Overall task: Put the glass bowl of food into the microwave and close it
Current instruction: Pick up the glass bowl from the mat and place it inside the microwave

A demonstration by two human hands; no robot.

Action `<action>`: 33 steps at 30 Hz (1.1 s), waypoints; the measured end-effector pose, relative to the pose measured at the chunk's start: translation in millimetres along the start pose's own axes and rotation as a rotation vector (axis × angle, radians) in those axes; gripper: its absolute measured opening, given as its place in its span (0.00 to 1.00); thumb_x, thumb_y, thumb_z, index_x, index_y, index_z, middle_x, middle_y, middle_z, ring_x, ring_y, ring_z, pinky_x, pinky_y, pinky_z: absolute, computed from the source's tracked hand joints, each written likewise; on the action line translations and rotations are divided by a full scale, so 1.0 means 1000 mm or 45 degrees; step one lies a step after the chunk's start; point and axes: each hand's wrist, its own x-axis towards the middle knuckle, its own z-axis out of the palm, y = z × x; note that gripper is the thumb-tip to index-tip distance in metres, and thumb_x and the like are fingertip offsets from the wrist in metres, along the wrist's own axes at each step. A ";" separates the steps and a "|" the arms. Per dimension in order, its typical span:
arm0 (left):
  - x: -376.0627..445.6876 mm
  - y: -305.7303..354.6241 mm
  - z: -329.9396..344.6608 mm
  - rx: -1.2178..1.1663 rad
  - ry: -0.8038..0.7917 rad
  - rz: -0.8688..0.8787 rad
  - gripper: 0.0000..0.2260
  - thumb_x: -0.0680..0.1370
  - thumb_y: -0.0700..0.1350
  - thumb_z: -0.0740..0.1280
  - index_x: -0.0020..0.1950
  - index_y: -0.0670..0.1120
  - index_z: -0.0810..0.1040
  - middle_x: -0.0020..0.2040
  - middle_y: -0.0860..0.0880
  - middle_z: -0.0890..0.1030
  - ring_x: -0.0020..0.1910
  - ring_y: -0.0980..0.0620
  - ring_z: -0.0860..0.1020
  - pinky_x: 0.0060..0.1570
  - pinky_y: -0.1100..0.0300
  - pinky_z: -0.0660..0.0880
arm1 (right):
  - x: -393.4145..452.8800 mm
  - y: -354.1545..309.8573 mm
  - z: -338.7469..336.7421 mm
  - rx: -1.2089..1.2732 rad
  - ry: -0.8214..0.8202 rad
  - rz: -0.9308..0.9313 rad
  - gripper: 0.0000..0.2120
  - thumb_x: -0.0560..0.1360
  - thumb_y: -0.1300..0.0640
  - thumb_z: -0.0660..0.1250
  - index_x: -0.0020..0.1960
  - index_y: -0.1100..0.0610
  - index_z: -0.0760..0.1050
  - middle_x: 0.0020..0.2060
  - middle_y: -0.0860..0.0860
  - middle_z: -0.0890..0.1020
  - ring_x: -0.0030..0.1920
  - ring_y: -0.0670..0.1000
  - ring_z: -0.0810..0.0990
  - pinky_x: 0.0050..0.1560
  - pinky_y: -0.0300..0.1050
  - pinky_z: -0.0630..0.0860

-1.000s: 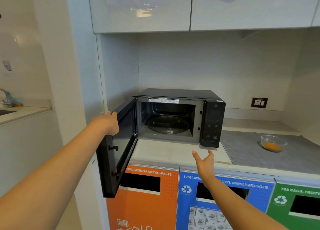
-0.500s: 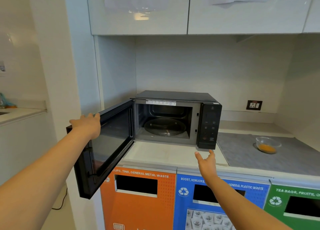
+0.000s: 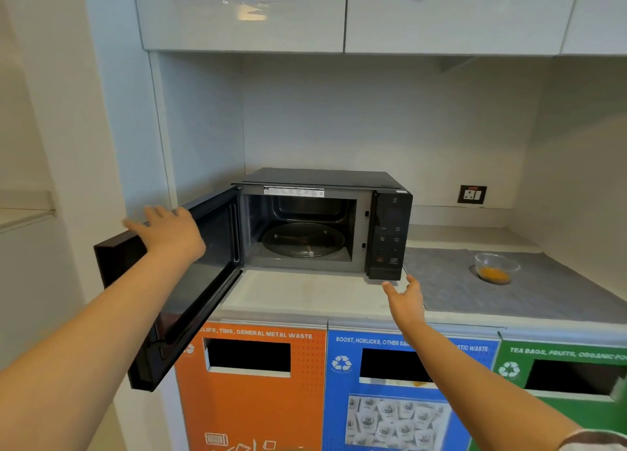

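A black microwave (image 3: 390, 233) stands on the counter with its door (image 3: 190, 291) swung wide open to the left. Its cavity shows a bare glass turntable (image 3: 303, 239). My left hand (image 3: 166, 230) hovers over the door's top edge, fingers spread, blurred, holding nothing. My right hand (image 3: 405, 298) is open above the counter just in front of the microwave's control panel. The glass bowl (image 3: 495, 267) with orange food sits on a grey mat (image 3: 559, 291) to the right, well apart from both hands.
Waste bins sit under the counter: orange (image 3: 251, 383), blue (image 3: 390, 399), green (image 3: 570, 376). Wall cupboards (image 3: 339, 13) hang overhead. A wall socket (image 3: 472, 194) is behind the bowl. A white wall panel (image 3: 112, 145) stands left of the open door.
The door has swung further open to the left. My left hand has loosened from its top edge and spread out. My right hand has stayed in front of the control panel.
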 end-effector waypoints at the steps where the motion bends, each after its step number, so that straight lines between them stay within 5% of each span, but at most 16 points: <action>1: -0.001 0.012 0.000 -0.070 0.095 0.043 0.31 0.74 0.45 0.63 0.75 0.40 0.58 0.75 0.36 0.61 0.75 0.38 0.57 0.69 0.33 0.54 | 0.004 0.000 -0.003 -0.001 0.006 -0.007 0.30 0.77 0.55 0.63 0.75 0.58 0.55 0.74 0.58 0.62 0.72 0.61 0.64 0.69 0.56 0.64; 4: -0.009 0.054 0.005 -0.393 0.381 0.278 0.15 0.72 0.39 0.62 0.58 0.39 0.74 0.56 0.38 0.79 0.56 0.39 0.76 0.53 0.48 0.72 | 0.018 0.002 -0.013 -0.018 0.028 -0.010 0.29 0.77 0.55 0.63 0.74 0.57 0.57 0.74 0.58 0.63 0.72 0.60 0.65 0.69 0.55 0.65; 7: -0.021 0.109 0.013 -0.707 0.328 0.454 0.12 0.73 0.38 0.61 0.54 0.40 0.78 0.50 0.41 0.82 0.45 0.42 0.77 0.38 0.56 0.69 | 0.039 0.004 -0.026 -0.045 0.072 0.024 0.27 0.77 0.55 0.63 0.74 0.58 0.59 0.73 0.58 0.65 0.70 0.60 0.67 0.68 0.54 0.67; 14: -0.045 0.261 0.052 -0.975 -0.159 0.625 0.10 0.74 0.40 0.63 0.51 0.42 0.81 0.51 0.44 0.82 0.50 0.42 0.79 0.43 0.56 0.73 | 0.105 0.020 -0.076 -0.074 0.166 0.113 0.23 0.77 0.56 0.62 0.71 0.61 0.63 0.65 0.61 0.72 0.60 0.61 0.75 0.61 0.57 0.74; 18: -0.057 0.354 0.070 -1.134 -0.425 0.685 0.05 0.74 0.40 0.64 0.40 0.44 0.78 0.42 0.45 0.79 0.43 0.44 0.77 0.44 0.55 0.74 | 0.155 0.032 -0.112 -0.131 0.237 0.123 0.23 0.78 0.57 0.61 0.70 0.62 0.64 0.64 0.62 0.74 0.59 0.63 0.75 0.58 0.57 0.74; 25: -0.069 0.494 0.086 -1.218 -0.701 0.700 0.16 0.74 0.35 0.58 0.28 0.46 0.59 0.28 0.48 0.62 0.26 0.49 0.60 0.29 0.61 0.56 | 0.243 0.053 -0.182 -0.257 0.356 0.196 0.18 0.77 0.56 0.58 0.65 0.62 0.69 0.54 0.65 0.79 0.49 0.64 0.78 0.49 0.57 0.77; 30: -0.071 0.570 0.097 -1.291 -0.864 0.660 0.09 0.77 0.38 0.59 0.36 0.42 0.69 0.41 0.41 0.74 0.43 0.43 0.77 0.38 0.56 0.68 | 0.301 0.074 -0.224 -0.278 0.349 0.298 0.22 0.77 0.57 0.59 0.69 0.61 0.66 0.54 0.62 0.79 0.48 0.61 0.79 0.39 0.47 0.73; 33: -0.070 0.605 0.107 -1.302 -0.878 0.675 0.14 0.76 0.37 0.60 0.31 0.44 0.65 0.39 0.41 0.73 0.42 0.43 0.77 0.40 0.54 0.72 | 0.331 0.085 -0.241 -0.273 0.366 0.367 0.23 0.77 0.56 0.61 0.70 0.61 0.65 0.61 0.62 0.76 0.57 0.62 0.77 0.45 0.46 0.71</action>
